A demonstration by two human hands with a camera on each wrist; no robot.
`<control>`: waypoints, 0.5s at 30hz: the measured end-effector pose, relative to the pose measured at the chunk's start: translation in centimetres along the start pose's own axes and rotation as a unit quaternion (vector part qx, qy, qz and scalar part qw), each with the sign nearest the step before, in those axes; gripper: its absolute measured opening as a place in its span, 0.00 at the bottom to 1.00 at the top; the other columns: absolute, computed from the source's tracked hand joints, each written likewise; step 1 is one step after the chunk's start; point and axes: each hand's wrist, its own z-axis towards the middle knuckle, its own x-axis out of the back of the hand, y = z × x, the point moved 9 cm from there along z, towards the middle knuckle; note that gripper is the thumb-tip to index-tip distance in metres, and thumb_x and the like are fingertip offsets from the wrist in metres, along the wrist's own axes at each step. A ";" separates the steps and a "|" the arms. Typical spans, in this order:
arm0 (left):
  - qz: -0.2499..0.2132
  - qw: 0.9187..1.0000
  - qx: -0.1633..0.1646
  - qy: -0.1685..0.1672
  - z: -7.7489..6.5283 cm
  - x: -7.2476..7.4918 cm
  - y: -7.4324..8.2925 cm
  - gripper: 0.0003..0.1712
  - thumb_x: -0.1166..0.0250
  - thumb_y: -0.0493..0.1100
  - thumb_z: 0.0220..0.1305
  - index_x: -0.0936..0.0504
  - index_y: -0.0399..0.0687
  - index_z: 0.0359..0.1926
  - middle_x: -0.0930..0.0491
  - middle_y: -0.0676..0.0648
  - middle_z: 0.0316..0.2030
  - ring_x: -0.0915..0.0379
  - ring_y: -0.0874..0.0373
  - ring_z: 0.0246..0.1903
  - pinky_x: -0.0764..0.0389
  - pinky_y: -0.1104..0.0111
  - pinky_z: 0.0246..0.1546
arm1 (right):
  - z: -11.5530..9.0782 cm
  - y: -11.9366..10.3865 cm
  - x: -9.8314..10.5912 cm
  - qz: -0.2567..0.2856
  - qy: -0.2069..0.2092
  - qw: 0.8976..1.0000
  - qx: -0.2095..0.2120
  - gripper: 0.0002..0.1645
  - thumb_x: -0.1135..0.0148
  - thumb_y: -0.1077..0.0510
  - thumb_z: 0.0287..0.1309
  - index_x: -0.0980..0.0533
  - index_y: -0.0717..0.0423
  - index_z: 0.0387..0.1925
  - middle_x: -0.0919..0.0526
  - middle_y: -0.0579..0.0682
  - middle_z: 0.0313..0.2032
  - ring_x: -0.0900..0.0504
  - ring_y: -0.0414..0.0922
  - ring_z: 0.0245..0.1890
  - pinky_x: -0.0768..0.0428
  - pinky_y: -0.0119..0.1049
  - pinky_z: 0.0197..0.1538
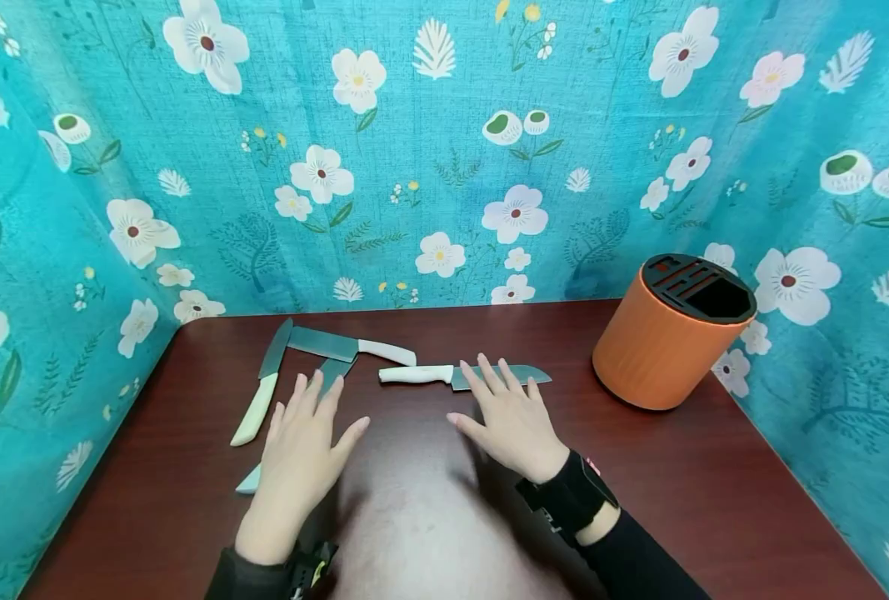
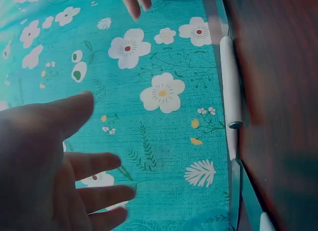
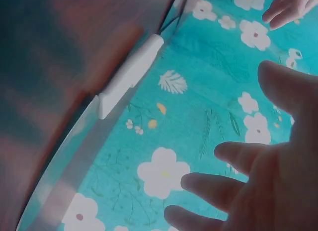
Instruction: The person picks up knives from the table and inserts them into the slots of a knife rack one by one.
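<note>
Left grip (image 1: 300, 454) and right grip (image 1: 513, 421) released, fingers spread; white-handled knife (image 1: 440, 374) lies on desk (image 1: 422, 517), just ahead of right grip. Orange block (image 1: 665, 350), right of right grip, shows in head view only.

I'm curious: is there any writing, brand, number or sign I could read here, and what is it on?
No readable text anywhere.
Right wristband: small pale marks, too small and blurred to read or to tell whether they are letters.
Left wristband: small yellow and whitish marks, likewise unreadable.
Knives and orange knife block: no lettering that I can make out.
Blue cloth: printed flowers and leaves, no words.
</note>
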 end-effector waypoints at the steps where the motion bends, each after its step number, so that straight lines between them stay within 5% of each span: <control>1: 0.002 1.000 -0.004 0.004 -0.3 0.1 0.0 0.41 0.37 0.58 0.69 0.35 0.42 0.75 0.39 0.32 0.74 0.50 0.34 0.77 0.46 0.32 0.72 | 0.4 -0.2 0.1 -0.005 0.002 1.000 0.005 0.48 0.46 0.29 0.67 0.45 0.43 0.79 0.45 0.53 0.79 0.47 0.59 0.80 0.45 0.71 0.74; 8: 0.012 1.000 0.008 -0.012 -2.0 -0.8 -2.3 0.35 0.38 0.55 0.71 0.29 0.43 0.71 0.26 0.33 0.66 0.29 0.34 0.65 0.28 0.37 0.62 | 3.8 -0.5 -1.3 -0.043 0.001 0.999 0.028 0.44 0.37 0.36 0.65 0.36 0.48 0.75 0.35 0.57 0.75 0.35 0.58 0.75 0.33 0.63 0.71; 15: 0.063 0.995 0.067 -0.028 -4.0 -1.9 -10.2 0.32 0.32 0.53 0.65 0.23 0.39 0.63 0.23 0.32 0.56 0.24 0.32 0.51 0.22 0.39 0.43 | 3.9 -0.3 -3.7 -0.069 -0.017 0.997 0.022 0.36 0.36 0.39 0.65 0.27 0.50 0.69 0.22 0.56 0.66 0.21 0.55 0.64 0.21 0.55 0.63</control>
